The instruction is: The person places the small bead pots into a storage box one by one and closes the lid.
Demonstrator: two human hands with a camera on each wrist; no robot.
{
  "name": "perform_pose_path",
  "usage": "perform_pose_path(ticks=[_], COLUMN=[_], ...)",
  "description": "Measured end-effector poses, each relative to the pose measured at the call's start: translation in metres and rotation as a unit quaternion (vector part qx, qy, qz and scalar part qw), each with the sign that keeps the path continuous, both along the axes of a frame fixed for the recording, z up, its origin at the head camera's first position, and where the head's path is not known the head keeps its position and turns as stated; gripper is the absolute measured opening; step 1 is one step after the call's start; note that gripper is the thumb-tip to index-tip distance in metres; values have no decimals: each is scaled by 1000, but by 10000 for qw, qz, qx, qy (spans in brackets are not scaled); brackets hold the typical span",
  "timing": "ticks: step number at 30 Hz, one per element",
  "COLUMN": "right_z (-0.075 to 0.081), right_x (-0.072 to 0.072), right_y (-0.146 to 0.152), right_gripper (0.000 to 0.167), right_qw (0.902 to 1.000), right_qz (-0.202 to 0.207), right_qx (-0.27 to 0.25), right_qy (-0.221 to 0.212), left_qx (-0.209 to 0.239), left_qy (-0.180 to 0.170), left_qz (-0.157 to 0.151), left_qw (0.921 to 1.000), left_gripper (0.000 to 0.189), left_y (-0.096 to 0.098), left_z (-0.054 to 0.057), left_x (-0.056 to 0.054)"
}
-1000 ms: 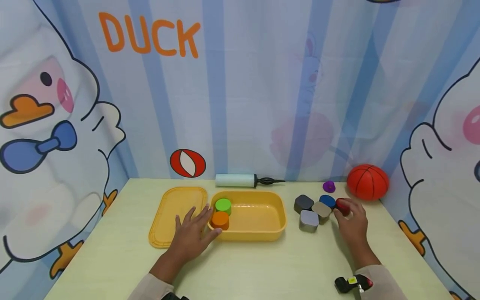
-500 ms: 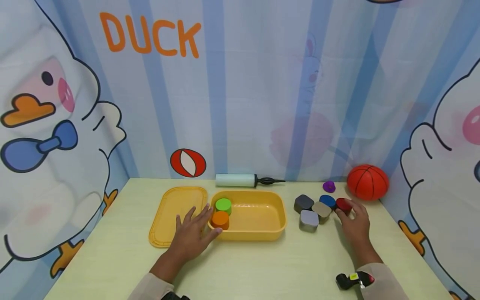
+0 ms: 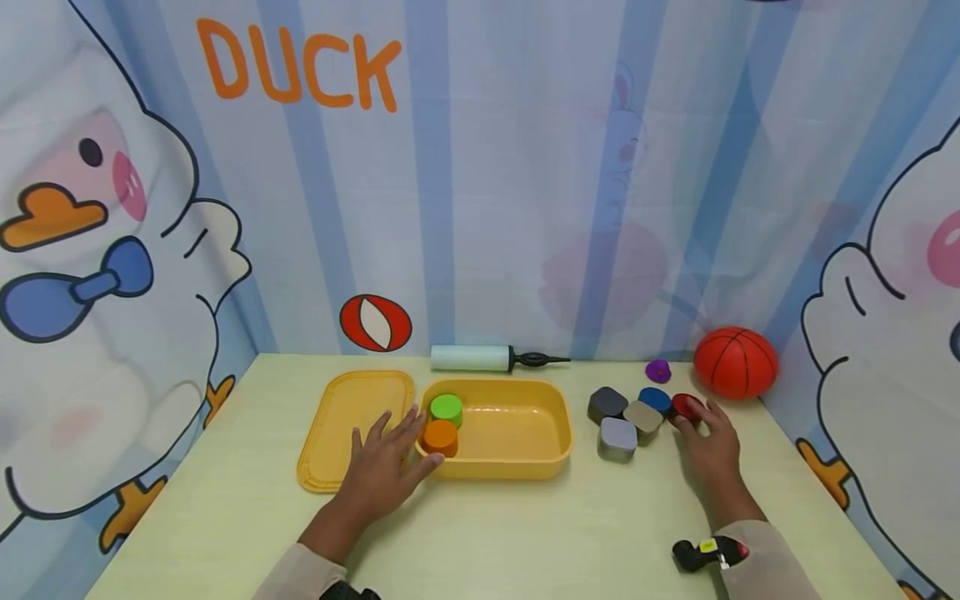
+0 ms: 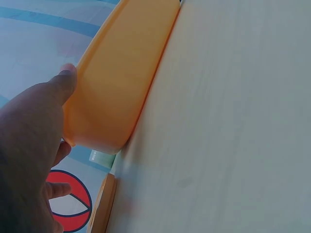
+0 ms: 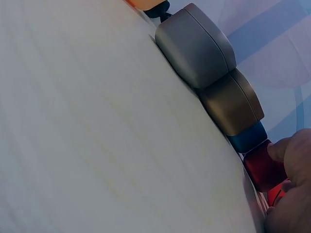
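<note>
My right hand (image 3: 711, 440) holds a small dark red tin (image 3: 683, 406) between thumb and fingers. This tin (image 5: 264, 167) stands on the table at the right end of a cluster, beside a blue tin (image 3: 655, 402). Also in the cluster are a beige-gold tin (image 3: 643, 419), a light grey tin (image 3: 618, 439) and a dark grey tin (image 3: 607, 405). My left hand (image 3: 382, 475) touches the left end of a yellow tub (image 3: 510, 472), fingers spread, thumb at its near rim. Inside the tub's left end sit a green round piece (image 3: 447, 408) and an orange round piece (image 3: 440, 438).
A yellow lid (image 3: 330, 450) lies left of the tub, partly under my left hand. Behind are a hand pump (image 3: 472, 358), a small purple object (image 3: 658, 371) and a red basketball-patterned ball (image 3: 736, 363). A duck-printed curtain (image 3: 495, 167) closes off the table's back.
My right hand has shifted slightly to the right, showing more of the red tin's top. My left hand and the tub stay as they were.
</note>
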State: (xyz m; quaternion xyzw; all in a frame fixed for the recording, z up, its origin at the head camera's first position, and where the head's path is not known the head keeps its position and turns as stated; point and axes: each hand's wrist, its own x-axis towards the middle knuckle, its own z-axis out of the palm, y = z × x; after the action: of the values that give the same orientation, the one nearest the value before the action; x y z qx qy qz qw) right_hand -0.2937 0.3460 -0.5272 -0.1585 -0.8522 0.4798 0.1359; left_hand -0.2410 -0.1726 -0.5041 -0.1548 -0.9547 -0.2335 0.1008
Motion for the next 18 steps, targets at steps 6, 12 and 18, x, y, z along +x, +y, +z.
perform_pose_path(ticks=[6, 12, 18], right_z=[1, 1, 3], right_x=[-1, 2, 5], right_y=[1, -1, -4], right_gripper=[50, 47, 46], right_qw=[9995, 9994, 9992], right_qz=[-75, -219, -349], right_qx=[223, 259, -175], right_qy=[-187, -26, 91], left_qx=[50, 18, -15], left_qy=[8, -121, -50], left_qz=[-7, -6, -12], left_qw=[10000, 9999, 10000], left_gripper=[78, 78, 77], left_y=[-1, -1, -1], left_z=[-2, 0, 0], left_x=[-1, -1, -2])
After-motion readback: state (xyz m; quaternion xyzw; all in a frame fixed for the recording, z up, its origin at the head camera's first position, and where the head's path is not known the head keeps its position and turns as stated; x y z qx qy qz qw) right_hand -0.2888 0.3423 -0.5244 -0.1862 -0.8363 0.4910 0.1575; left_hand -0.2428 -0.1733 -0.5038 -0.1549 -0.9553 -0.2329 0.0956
